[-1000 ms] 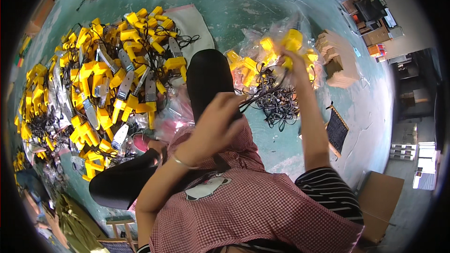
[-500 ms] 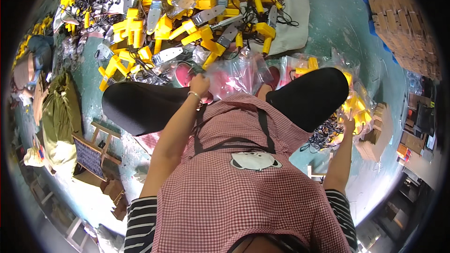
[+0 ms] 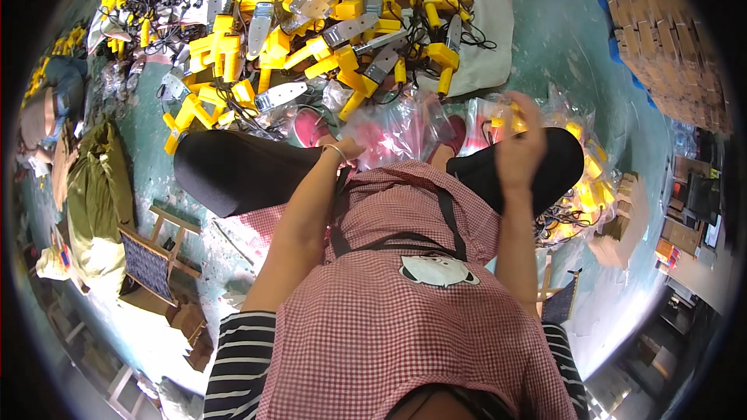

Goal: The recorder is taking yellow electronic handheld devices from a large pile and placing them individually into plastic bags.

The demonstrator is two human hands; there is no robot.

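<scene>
My left hand point(image 3: 349, 149) is closed at the near left edge of a clear plastic bag point(image 3: 398, 126), which lies between my feet. My right hand point(image 3: 523, 138) is raised over my right knee, its fingers smeared by motion. Behind those fingers shows a clear bag with yellow parts point(image 3: 496, 121); whether the hand touches any of it cannot be made out. More yellow tools point(image 3: 597, 193) with dark cords lie in plastic to the right of that knee. Ahead of me is a large heap of yellow-handled tools point(image 3: 317, 48) with flat grey metal plates and black cords.
A pale sheet point(image 3: 489, 39) lies under the heap. Stacked brown cartons point(image 3: 661, 39) stand at the far right, and an open cardboard box point(image 3: 619, 225) is nearer. On the left are a wooden stool point(image 3: 148, 258), an olive-green cloth point(image 3: 101, 179) and another person point(image 3: 64, 97).
My right hand has moved up and leftward from the yellow tools beside my knee. My left hand has shifted slightly right and toward me, at the bag's edge.
</scene>
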